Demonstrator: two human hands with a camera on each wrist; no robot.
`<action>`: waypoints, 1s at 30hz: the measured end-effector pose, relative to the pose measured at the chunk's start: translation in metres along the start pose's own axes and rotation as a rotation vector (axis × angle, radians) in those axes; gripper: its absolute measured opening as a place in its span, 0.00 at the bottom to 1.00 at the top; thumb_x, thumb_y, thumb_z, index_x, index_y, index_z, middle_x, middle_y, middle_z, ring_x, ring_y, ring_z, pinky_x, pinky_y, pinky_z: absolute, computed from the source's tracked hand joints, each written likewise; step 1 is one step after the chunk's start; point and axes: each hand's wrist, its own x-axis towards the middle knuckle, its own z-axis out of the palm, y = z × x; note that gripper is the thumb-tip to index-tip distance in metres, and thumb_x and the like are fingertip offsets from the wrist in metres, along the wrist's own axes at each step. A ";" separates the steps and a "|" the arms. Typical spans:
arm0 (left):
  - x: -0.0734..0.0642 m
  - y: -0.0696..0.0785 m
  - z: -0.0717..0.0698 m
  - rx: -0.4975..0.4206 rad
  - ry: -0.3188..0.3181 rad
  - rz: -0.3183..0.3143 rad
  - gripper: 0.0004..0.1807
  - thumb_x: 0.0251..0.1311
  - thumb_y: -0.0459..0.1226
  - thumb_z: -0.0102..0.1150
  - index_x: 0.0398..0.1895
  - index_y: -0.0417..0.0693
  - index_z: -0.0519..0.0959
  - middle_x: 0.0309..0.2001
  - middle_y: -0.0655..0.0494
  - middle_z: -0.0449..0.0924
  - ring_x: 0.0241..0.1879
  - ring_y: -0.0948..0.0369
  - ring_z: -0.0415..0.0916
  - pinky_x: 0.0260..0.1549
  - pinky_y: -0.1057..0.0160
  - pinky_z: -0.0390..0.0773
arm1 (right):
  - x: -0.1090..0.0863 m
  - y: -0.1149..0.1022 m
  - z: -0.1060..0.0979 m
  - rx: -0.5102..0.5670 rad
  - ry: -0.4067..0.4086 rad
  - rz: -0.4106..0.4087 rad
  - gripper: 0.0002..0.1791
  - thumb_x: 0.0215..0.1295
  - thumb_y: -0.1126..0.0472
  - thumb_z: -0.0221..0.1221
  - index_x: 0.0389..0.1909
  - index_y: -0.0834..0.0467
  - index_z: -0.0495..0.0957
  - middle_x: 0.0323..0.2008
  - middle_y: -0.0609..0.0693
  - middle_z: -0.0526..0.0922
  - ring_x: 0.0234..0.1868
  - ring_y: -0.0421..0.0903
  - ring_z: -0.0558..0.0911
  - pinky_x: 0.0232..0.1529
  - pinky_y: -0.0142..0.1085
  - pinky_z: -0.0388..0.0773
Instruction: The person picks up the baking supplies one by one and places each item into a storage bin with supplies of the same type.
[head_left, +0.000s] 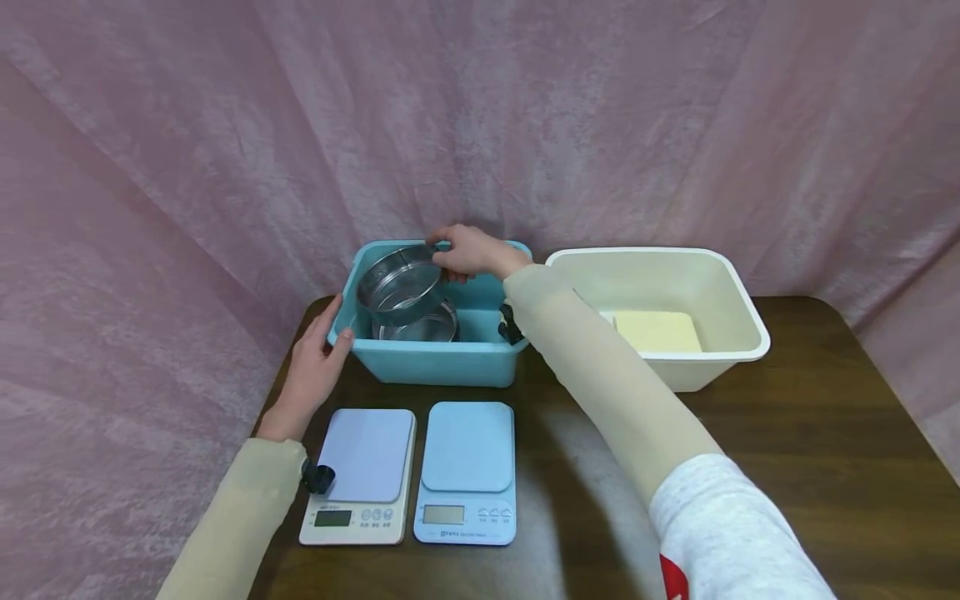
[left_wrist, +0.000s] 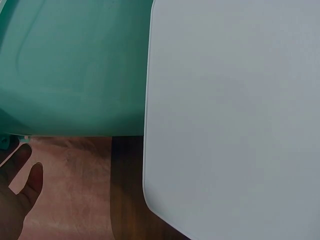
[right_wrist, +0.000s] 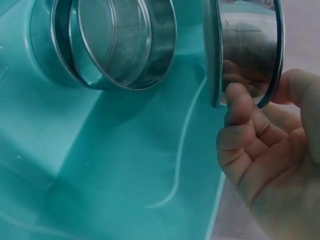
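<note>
Right wrist: curled fingers [right_wrist: 239, 106] on sieve [right_wrist: 249, 42]

I see silver on the round metal containers [head_left: 401, 287] and turquoise on one bin [head_left: 435, 364]; the other bin [head_left: 637, 283] reads cream, its block [head_left: 658, 332] pale yellow. One scale [head_left: 367, 454] shows me lilac over off-white, the second scale [head_left: 468, 450] pale blue. My surface [head_left: 795, 417] is dark brown wood grain, the curtain [head_left: 600, 125] mottled dusty pink.

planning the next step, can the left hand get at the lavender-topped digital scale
Likely yes: the left hand, its fingers spread by the blue bin, looks free, and nothing rests on the lavender-topped digital scale; only the black wrist camera overlaps its edge in the head view.
</note>
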 end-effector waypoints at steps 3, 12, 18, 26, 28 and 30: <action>0.000 0.001 0.000 -0.002 0.003 0.003 0.34 0.80 0.43 0.50 0.84 0.49 0.56 0.74 0.35 0.65 0.66 0.39 0.69 0.61 0.33 0.70 | 0.000 0.003 0.002 -0.010 -0.016 0.018 0.28 0.82 0.58 0.48 0.78 0.58 0.64 0.27 0.55 0.85 0.39 0.65 0.83 0.44 0.55 0.79; 0.000 0.002 0.000 -0.002 0.000 0.004 0.34 0.80 0.45 0.50 0.84 0.49 0.55 0.74 0.35 0.64 0.65 0.38 0.69 0.62 0.32 0.69 | 0.004 0.006 0.001 -0.023 -0.039 0.033 0.27 0.81 0.58 0.49 0.75 0.64 0.66 0.28 0.54 0.86 0.35 0.59 0.85 0.43 0.50 0.83; 0.001 0.004 0.002 0.003 -0.005 0.001 0.34 0.80 0.45 0.50 0.84 0.49 0.56 0.74 0.35 0.65 0.65 0.39 0.69 0.61 0.32 0.70 | 0.004 0.003 0.001 -0.078 -0.075 0.038 0.23 0.82 0.59 0.50 0.70 0.67 0.72 0.29 0.55 0.86 0.32 0.56 0.85 0.45 0.50 0.84; 0.001 0.001 0.004 -0.003 -0.006 0.007 0.34 0.80 0.43 0.51 0.84 0.48 0.56 0.75 0.37 0.64 0.68 0.38 0.68 0.63 0.31 0.69 | 0.005 -0.001 0.003 -0.117 -0.148 0.037 0.25 0.82 0.61 0.50 0.74 0.66 0.68 0.37 0.61 0.88 0.29 0.48 0.84 0.50 0.52 0.84; 0.002 0.001 0.004 -0.002 -0.005 0.008 0.34 0.80 0.42 0.51 0.84 0.49 0.56 0.76 0.37 0.63 0.69 0.38 0.67 0.64 0.31 0.68 | 0.005 -0.002 0.004 -0.118 -0.154 0.045 0.26 0.82 0.61 0.50 0.75 0.66 0.67 0.38 0.61 0.88 0.30 0.49 0.84 0.51 0.52 0.84; 0.002 0.001 0.004 -0.001 -0.007 0.010 0.34 0.80 0.42 0.52 0.84 0.50 0.56 0.76 0.38 0.63 0.70 0.38 0.66 0.64 0.30 0.67 | 0.006 -0.003 0.005 -0.125 -0.159 0.055 0.26 0.82 0.61 0.49 0.76 0.66 0.66 0.38 0.60 0.88 0.31 0.49 0.84 0.52 0.52 0.84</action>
